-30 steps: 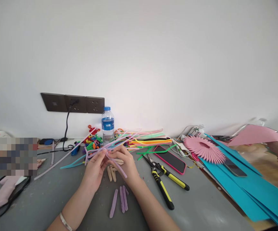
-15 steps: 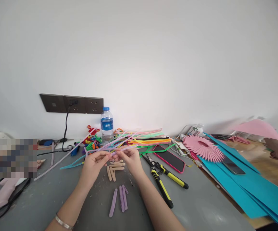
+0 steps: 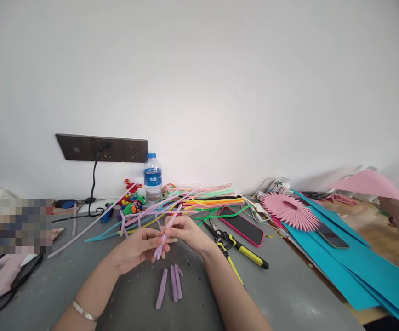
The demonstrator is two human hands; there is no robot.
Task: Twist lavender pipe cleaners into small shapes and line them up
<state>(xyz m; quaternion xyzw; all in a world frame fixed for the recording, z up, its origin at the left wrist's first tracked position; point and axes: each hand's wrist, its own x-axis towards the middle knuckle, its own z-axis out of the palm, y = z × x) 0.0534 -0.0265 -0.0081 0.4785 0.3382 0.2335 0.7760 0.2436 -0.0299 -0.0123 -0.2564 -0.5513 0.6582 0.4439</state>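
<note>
Both my hands meet over the grey table (image 3: 271, 303), pinching one lilac pipe cleaner (image 3: 172, 219) that slants up to the right, its lower end folded. My left hand (image 3: 139, 248) grips it near the fold. From the other side, the fingers of my right hand (image 3: 182, 231) close on it. Below them lie folded purple pieces, one (image 3: 161, 288) on the left and several (image 3: 176, 282) grouped beside it. Beige folded pieces under my hands are mostly hidden. Behind is a pile of coloured pipe cleaners (image 3: 213, 200).
Yellow-black pliers (image 3: 247, 254) and a pink-edged phone (image 3: 242, 226) lie to the right. A water bottle (image 3: 152, 179) stands by the wall. Blue sheets (image 3: 358, 271) and a pink paper fan (image 3: 291, 211) are farther right, near another person's hand (image 3: 397, 214). A pink glue gun (image 3: 4, 280) lies left.
The lilac pipe cleaner has turned from nearly level to a steep slant, with its folded end down. My hands have come closer together and lower, now covering most of the beige pieces.
</note>
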